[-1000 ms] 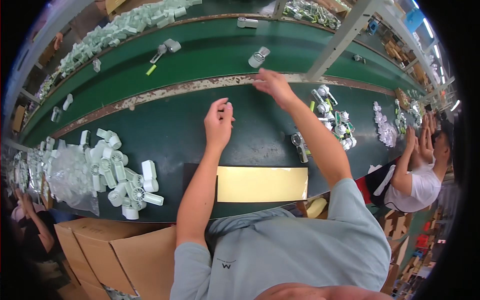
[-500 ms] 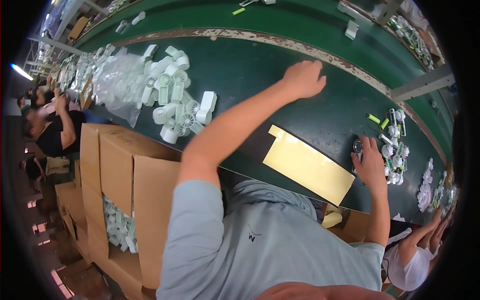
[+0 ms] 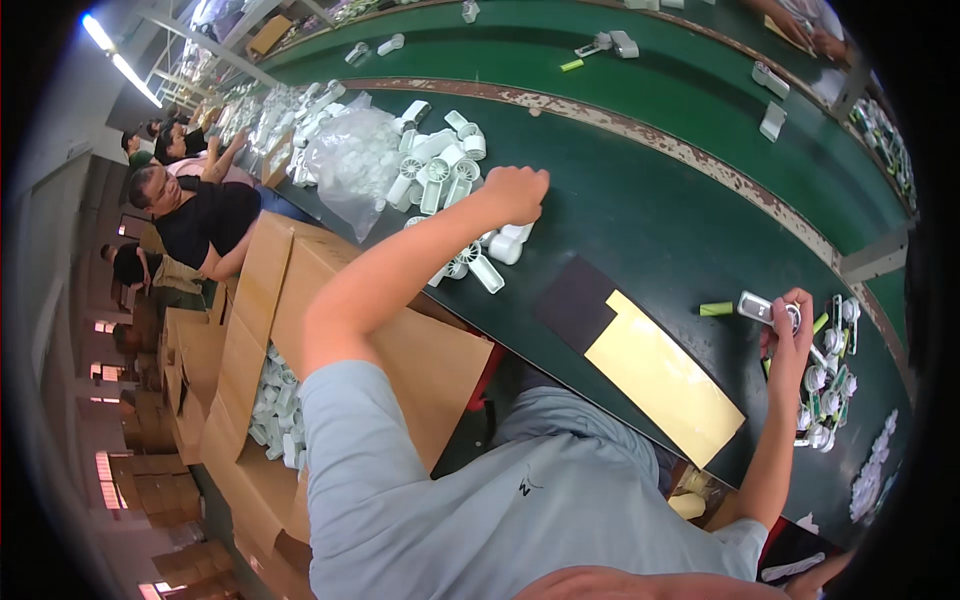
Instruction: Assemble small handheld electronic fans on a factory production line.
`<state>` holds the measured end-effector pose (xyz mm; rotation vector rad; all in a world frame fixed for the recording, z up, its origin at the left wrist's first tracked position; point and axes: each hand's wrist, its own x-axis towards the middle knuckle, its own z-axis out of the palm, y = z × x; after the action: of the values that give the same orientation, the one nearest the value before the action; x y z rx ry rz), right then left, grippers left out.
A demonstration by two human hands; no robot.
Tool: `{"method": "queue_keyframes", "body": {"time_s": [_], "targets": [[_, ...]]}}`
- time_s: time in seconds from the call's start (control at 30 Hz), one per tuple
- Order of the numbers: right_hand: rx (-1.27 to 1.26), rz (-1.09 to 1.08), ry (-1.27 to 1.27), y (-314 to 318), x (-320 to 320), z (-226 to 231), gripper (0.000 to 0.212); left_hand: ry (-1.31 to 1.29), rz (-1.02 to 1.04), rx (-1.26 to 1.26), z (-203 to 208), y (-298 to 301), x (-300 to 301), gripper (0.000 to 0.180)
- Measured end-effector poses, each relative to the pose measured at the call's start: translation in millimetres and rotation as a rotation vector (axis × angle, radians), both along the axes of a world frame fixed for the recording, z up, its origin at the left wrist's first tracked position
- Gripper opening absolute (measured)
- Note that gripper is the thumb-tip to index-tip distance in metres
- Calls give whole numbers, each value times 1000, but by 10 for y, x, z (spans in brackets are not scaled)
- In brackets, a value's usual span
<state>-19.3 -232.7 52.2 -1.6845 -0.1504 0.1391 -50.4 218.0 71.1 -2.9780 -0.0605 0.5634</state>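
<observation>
My left hand (image 3: 517, 195) is over the right edge of a pile of white fan housings (image 3: 436, 170), its fingers curled down. Whatever they hold, if anything, is hidden. Just below that hand lies a white housing (image 3: 507, 248). My right hand (image 3: 792, 325) grips a white handheld fan housing (image 3: 757, 307) with a grey panel and a round end. A green battery cell (image 3: 716, 309) lies left of the housing. To the right of that hand are several fan assemblies (image 3: 820, 385) with white round parts and green cells.
A yellow sheet (image 3: 660, 375) and a dark card (image 3: 580, 300) lie before me on the green table. A clear plastic bag (image 3: 350, 165) covers parts at left. An open carton (image 3: 400, 370) stands against the table. A metal post (image 3: 875, 255) rises at right. A co-worker (image 3: 215, 220) sits at left.
My left hand has moved left to the white housings, its fingers now curled. My right hand has raised the fan housing from the table. The view has turned, showing more of the dark card.
</observation>
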Motion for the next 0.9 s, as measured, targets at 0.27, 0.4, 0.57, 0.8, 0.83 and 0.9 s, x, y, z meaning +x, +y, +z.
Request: {"method": "queue_keyframes", "body": {"time_s": [0.27,0.4,0.57,0.8,0.83,0.9], "targets": [[201,2,185,39,-5,-149,31,162,-17,27,204,-174,227,59],[331,41,205,-13,-131,-58,40,171,84,-68,129,-122,136,72],[248,211,135,-26,-97,-203,37,187,211,-229,91,-42,174,60],[252,253,104,193,-61,-134,42,-59,-13,-473,232,-86,599,39],[268,256,98,220,-53,-124,46,-203,-44,-544,209,-165,666,39],[287,234,72,207,-35,-190,52,-160,207,-945,452,-438,692,45]]}}
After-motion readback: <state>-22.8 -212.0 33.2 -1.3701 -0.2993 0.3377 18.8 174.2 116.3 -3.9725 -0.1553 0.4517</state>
